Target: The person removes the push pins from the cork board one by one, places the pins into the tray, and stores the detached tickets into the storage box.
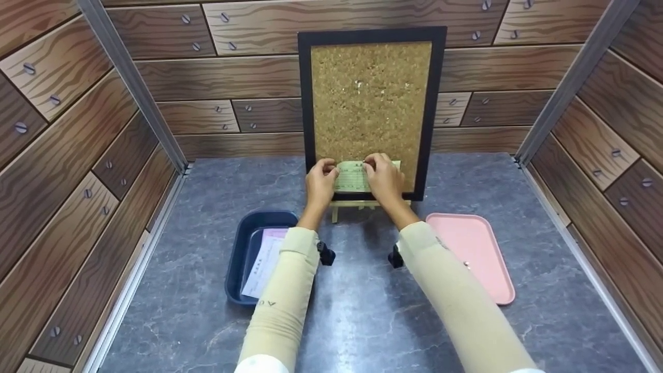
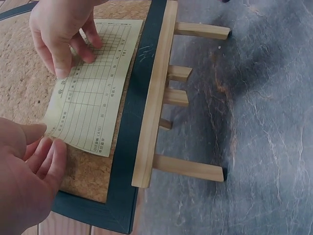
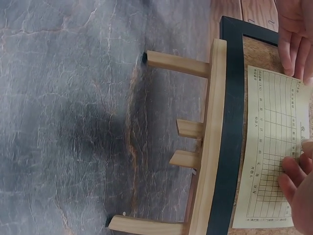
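Observation:
A pale green printed paper form (image 1: 352,177) lies across the lower part of a cork board (image 1: 370,114) with a black frame. My left hand (image 1: 321,184) pinches the form's upper left corner between thumb and fingers, as the left wrist view shows. My right hand (image 1: 384,178) is at the form's top edge near its middle, with bent fingers and fingertips touching the paper (image 3: 269,147). Whether something small sits between those fingertips is hidden. The form's lower edge lies close to the frame's bottom bar (image 2: 132,103).
The board leans on a wooden easel (image 2: 159,98). At left, a dark blue tray (image 1: 233,259) holds white (image 1: 264,267) and pink papers, partly behind my left sleeve. A pink tray (image 1: 487,243) on the right bears small shiny bits (image 1: 466,264). Wood-patterned walls enclose the grey tabletop (image 1: 357,321).

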A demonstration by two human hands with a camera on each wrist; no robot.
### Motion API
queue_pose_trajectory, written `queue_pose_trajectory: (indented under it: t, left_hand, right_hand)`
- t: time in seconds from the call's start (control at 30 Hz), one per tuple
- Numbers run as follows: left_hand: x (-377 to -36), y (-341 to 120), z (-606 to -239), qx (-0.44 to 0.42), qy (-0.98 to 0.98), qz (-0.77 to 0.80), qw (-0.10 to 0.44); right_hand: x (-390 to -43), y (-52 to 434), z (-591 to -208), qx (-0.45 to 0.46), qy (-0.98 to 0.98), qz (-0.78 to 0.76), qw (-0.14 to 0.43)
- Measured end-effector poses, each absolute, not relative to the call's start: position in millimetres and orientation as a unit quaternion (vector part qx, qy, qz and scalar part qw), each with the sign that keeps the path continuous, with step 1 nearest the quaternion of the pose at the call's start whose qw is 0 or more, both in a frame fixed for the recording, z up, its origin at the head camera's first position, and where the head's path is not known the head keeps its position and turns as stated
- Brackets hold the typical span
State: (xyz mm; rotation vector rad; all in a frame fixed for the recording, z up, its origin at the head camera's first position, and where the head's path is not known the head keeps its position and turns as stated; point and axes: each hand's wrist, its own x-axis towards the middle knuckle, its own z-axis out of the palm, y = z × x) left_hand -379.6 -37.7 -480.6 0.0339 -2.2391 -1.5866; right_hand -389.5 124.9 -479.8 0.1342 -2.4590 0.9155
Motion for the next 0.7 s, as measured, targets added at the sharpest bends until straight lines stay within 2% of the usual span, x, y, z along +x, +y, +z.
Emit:
queue_pose_trajectory:
  t: [0.37, 0.7]
  left_hand:
    - [-378.9, -37.5, -479.5, 0.018, -0.816, -0.534, 0.221]
    - [-381.9, -39.3, -477.0, 0.017, -0.813, -0.539, 0.219]
  right_hand:
    - [-390.9, 123.2, -483.3, 0.057, -0.901, 0.337, 0.267]
    - [-392.5, 123.7, -487.5, 0.065, -0.897, 0.334, 0.282]
